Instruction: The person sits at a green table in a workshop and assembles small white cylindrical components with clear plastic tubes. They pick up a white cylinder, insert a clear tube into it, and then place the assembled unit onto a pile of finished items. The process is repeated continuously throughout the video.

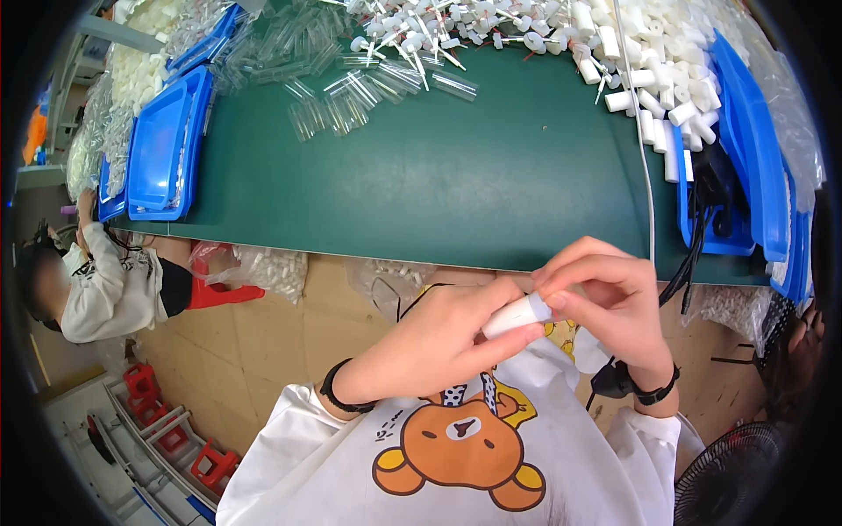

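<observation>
In front of my chest, just off the table's near edge, my left hand (430, 337) is wrapped round a white cylinder (513, 318), its thumb along the lower side. The cylinder is tilted, its far end up to the right. A translucent greyish cap-like piece (540, 305) sits at that end. My right hand (605, 302) closes its thumb and fingertips round this piece. The fingers hide part of the join, so I cannot tell how far the piece sits in the cylinder.
On the green table (395, 175) lie clear tubes (351, 105), small white stemmed parts (421, 35) and a heap of white cylinders (653, 88). Blue trays (162, 145) stand left, more blue trays (750, 149) right. A white cable (645, 167) crosses the table. Another person (114, 289) works at left.
</observation>
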A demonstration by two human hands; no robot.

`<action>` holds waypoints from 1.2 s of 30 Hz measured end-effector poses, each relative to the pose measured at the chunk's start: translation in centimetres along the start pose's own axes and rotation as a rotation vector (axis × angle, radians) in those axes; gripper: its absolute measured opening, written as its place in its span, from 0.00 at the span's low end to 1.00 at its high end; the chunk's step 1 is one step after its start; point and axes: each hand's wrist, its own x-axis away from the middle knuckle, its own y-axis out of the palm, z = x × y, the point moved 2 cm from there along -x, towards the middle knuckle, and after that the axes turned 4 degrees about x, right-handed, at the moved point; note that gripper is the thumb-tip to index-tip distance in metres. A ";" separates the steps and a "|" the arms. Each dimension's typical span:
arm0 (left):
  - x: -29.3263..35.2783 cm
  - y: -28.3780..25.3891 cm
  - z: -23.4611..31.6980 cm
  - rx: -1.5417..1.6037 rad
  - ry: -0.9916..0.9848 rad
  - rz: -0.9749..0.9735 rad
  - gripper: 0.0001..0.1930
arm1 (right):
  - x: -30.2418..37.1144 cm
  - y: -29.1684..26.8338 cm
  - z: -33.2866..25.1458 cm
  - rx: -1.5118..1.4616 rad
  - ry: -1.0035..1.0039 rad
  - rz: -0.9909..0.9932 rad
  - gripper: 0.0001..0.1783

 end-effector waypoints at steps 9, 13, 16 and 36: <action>0.6 2.6 -7.3 0.702 -0.249 -0.155 0.14 | 2.9 2.3 5.5 -0.317 0.420 0.126 0.13; 0.6 3.9 -9.7 0.878 -0.295 -0.060 0.14 | 3.8 3.8 8.3 -0.540 0.598 0.148 0.17; 0.0 4.6 -10.6 0.955 -0.337 0.080 0.13 | 3.2 5.2 8.9 -0.603 0.640 0.016 0.20; -1.1 4.0 -9.8 0.881 -0.477 0.237 0.13 | 0.5 8.1 8.8 -0.586 0.621 0.211 0.21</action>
